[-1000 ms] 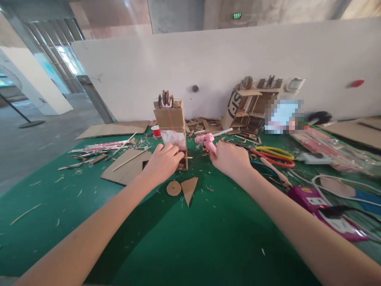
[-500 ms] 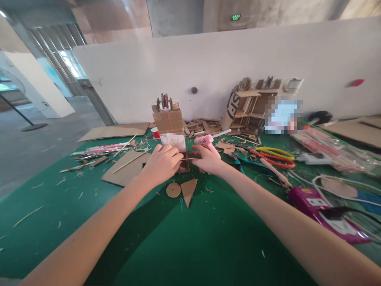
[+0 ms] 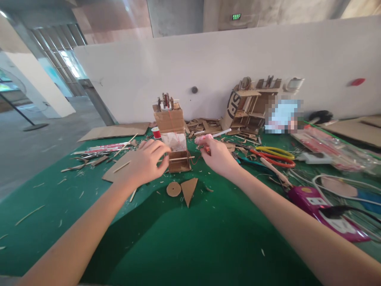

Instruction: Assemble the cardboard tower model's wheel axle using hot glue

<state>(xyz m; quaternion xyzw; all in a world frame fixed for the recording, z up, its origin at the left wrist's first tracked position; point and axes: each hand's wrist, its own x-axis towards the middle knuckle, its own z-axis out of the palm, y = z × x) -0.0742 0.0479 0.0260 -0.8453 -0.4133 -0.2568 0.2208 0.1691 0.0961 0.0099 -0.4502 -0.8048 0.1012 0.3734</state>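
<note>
A cardboard model [image 3: 169, 121] stands upright, with a box-like open compartment [image 3: 179, 166] at its front. A thin wooden stick [image 3: 187, 158] runs across that compartment and pokes out to the right. My left hand [image 3: 147, 161] hovers just left of the compartment, its fingers curved and apart with nothing between them. On the right, my right hand [image 3: 219, 155] has its fingers curled round the handle of a pink hot glue gun [image 3: 204, 138], whose handle is mostly hidden. A cardboard disc [image 3: 174, 189] and a cardboard triangle [image 3: 189, 190] lie in front.
A red-and-white thread spool [image 3: 156, 133] stands behind my left hand. Cardboard sheets [image 3: 116, 131] and loose sticks lie at left. Scissors [image 3: 275, 154], a purple power strip [image 3: 326, 214] and cables spread over the right. A second cardboard structure [image 3: 244, 109] stands at the back.
Both hands have come away from the stick in the compartment. My left hand moved left and opened; my right hand moved right and up onto the glue gun. The stick stays across the compartment.
</note>
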